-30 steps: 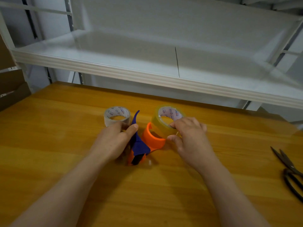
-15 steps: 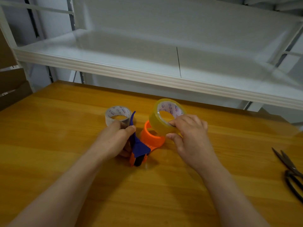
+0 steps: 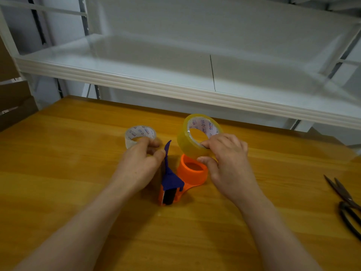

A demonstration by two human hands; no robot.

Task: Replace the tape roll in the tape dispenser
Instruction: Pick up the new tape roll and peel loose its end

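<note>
- One yellowish tape roll (image 3: 185,146) is up off the surface (image 3: 78,173), tilted with its printed core facing the camera. It hangs just above the orange drum of the tape dispenser (image 3: 192,177).
- The right hand (image 3: 228,159) pinches this roll at its right side. The fingers hook over the rim into the core and the thumb presses the outer band from below.
- The tape dispenser lies on the surface between the two hands. Its open orange drum faces up with no roll on it, and a blue flap (image 3: 171,178) stands upright along the drum's left side.
- The left hand (image 3: 140,163) is curled against the dispenser's left side, with the thumb tip on the blue flap. What its fingers grip behind is hidden.
- A clear tape roll (image 3: 136,132) lies flat on the surface just beyond the left hand's fingertips; whether they touch it cannot be told.
- Black scissors (image 3: 343,200) lie well apart at the right edge of the surface.
- A white shelf (image 3: 156,61) runs across behind the surface, and brown cardboard (image 3: 11,106) shows at the far left.
</note>
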